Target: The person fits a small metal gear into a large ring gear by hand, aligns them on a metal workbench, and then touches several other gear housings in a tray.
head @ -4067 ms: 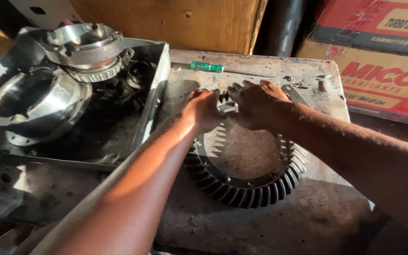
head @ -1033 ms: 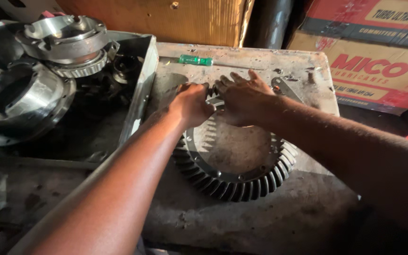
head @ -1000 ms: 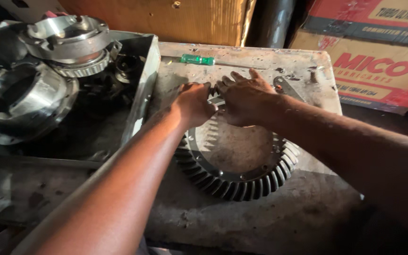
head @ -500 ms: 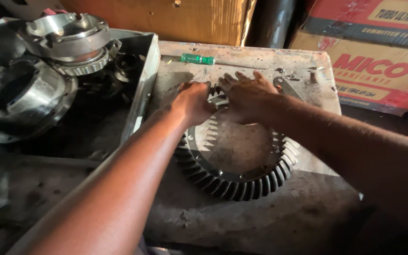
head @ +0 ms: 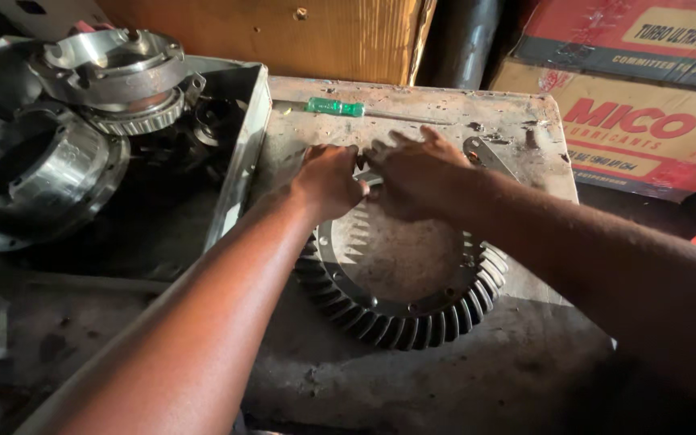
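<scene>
A large toothed ring gear [head: 400, 310] lay flat on the grimy metal desk [head: 412, 379], its teeth turned outward and down, and both hands met at its far rim. The left hand [head: 328, 179] was curled over the edge nearest the tray, fingers bent and pressed onto the metal; the right hand [head: 414, 173] lay just beside it, fingers spread across the same stretch of rim. Whether either grip actually closed around the gear or pinched some small part there could not be told, since the fingertips hid the contact. Judging from this, the step in hand was working at that far edge of the gear, and it would have gone best with the gear kept flat and steady. With both hands bearing on one side, the near side could lift or the ring could slide on the greasy surface. Finger pads were better kept on the smooth inner flange than on the sharp teeth. A green-handled screwdriver [head: 336, 106] lay beyond the hands and a flat metal bracket [head: 485, 155] to the right, both near enough to be knocked. On the left, a metal tray [head: 239, 173] held a differential housing [head: 118, 76] and a round hub casing [head: 38, 173], well apart from the work.
</scene>
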